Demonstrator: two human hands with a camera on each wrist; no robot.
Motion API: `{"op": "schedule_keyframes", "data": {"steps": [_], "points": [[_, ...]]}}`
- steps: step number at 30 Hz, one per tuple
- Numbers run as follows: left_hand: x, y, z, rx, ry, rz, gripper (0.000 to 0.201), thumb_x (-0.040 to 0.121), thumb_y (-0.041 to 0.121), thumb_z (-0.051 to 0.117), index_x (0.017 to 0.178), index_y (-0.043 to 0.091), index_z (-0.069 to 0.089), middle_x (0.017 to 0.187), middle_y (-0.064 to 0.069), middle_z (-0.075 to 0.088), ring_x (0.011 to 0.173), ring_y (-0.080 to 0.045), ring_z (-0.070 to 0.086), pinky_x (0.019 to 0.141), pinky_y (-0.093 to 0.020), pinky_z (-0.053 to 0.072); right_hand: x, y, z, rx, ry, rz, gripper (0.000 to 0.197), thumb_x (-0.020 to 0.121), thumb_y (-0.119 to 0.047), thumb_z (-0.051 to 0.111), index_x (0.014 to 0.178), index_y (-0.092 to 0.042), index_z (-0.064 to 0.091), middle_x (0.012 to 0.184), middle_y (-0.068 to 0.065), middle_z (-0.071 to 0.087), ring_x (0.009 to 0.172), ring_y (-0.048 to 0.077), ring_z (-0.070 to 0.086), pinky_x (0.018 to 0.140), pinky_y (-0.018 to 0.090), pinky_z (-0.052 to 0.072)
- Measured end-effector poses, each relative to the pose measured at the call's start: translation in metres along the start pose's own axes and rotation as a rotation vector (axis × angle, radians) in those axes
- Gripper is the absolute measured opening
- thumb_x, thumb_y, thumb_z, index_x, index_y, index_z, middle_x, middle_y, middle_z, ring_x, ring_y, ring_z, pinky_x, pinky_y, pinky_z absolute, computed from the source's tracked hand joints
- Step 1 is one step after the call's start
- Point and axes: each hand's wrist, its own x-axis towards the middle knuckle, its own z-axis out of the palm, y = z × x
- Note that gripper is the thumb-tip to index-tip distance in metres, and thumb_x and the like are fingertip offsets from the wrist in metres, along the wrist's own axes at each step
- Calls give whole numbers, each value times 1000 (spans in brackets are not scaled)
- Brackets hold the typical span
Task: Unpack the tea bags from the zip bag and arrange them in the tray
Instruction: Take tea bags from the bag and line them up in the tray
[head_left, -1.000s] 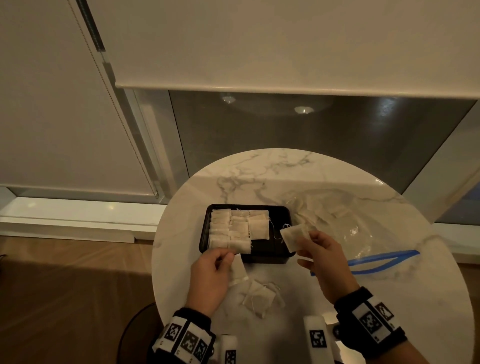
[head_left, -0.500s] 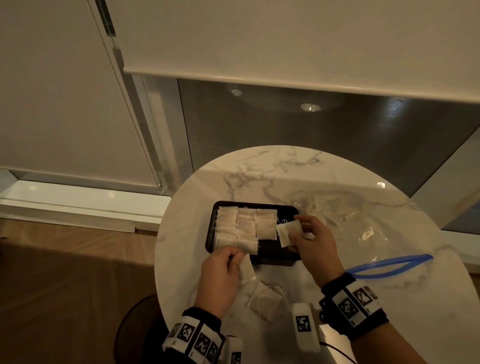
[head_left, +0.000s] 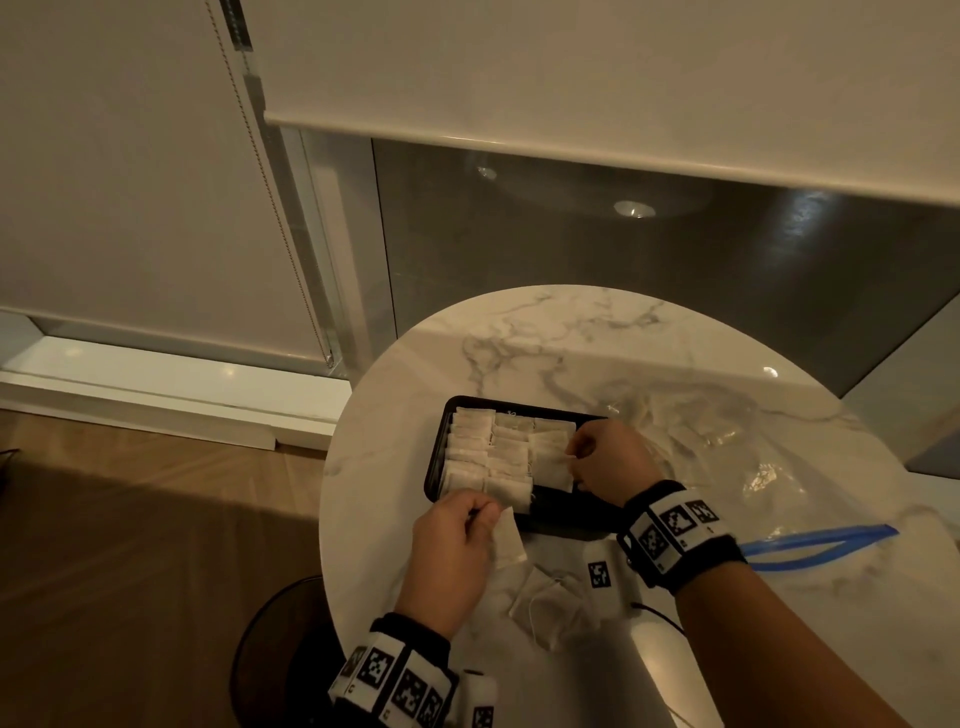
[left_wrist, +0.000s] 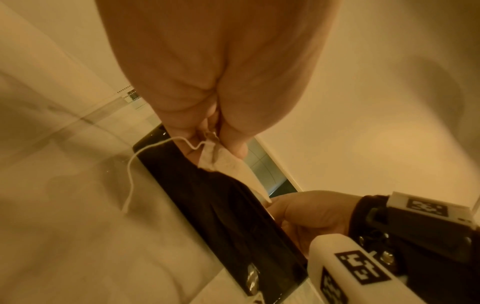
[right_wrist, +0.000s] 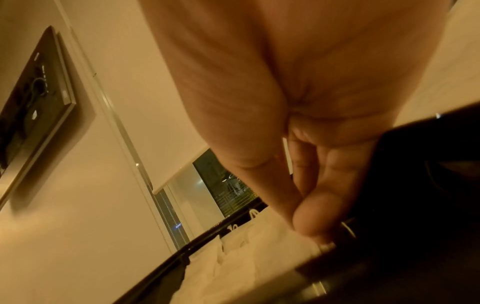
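Pinching a tea bag at one corner, the left hand (head_left: 451, 551) hovers at the near-left corner of the black tray (head_left: 563, 521), which serves as the landmark on the round marble worktop (head_left: 571, 358). Only the left wrist view shows the detail of that grip: thumb and fingers (left_wrist: 235, 144) closed on the held tea bag (left_wrist: 221, 159), its white string (left_wrist: 131, 181) trailing loose over the worktop in front of the tray's dark wall. Inside the tray, the head view shows the packed tea bags (head_left: 491, 457) lying in overlapping rows that fill its left and middle parts, while the near-right part is bare black floor. At the right side of those rows the right hand (head_left: 610, 460) grips another tea bag (head_left: 551, 470), set down against the rightmost row; the right wrist view shows the thumb and forefinger pressed together on its edge, with pale bags below, something the head view only hints at. In front of the tray, between the two wrists, a few loose tea bags (head_left: 548, 608) lie in a small heap on the worktop. To the right of the tray lies the clear zip bag (head_left: 737, 457), flattened, with some pale bags dimly visible inside it and its blue zip strip (head_left: 821, 540) at the near-right.
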Motion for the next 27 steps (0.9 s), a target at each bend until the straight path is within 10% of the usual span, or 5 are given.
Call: {"op": "schedule_keyframes", "data": {"steps": [27], "points": [[-1, 4, -3, 3, -12, -2, 10, 96, 15, 65, 89, 18, 72, 85, 10, 67, 81, -2, 62, 72, -11, 46, 10, -20, 3, -256, -78, 23, 21, 90, -1, 55, 103, -2, 71, 104, 13, 68, 95, 27, 67, 84, 34, 59]]}}
